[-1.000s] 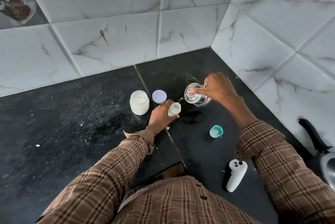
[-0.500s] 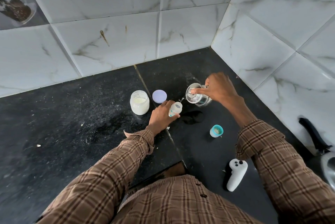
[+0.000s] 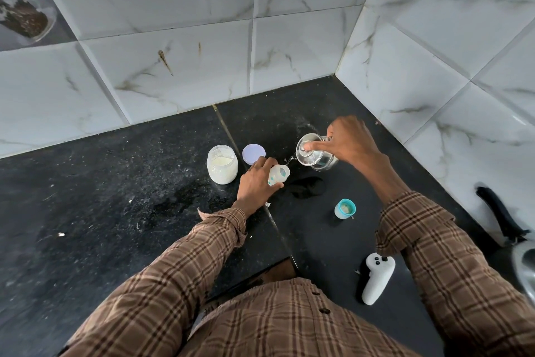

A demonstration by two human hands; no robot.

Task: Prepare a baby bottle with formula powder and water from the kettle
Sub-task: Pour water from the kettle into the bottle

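head view: i tilt the glass kettle in my right hand, spout over the baby bottle, which my left hand grips steady on the desk.

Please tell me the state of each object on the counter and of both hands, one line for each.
baby bottle: open, held by the left hand, receiving water
glass kettle: lidded, tilted, pouring
left hand: gripping the bottle
right hand: holding the kettle, finger on its lid
powder jar: open, partly filled
purple lid: off, lying flat
teal bottle cap: off, standing alone
white controller: lying unused
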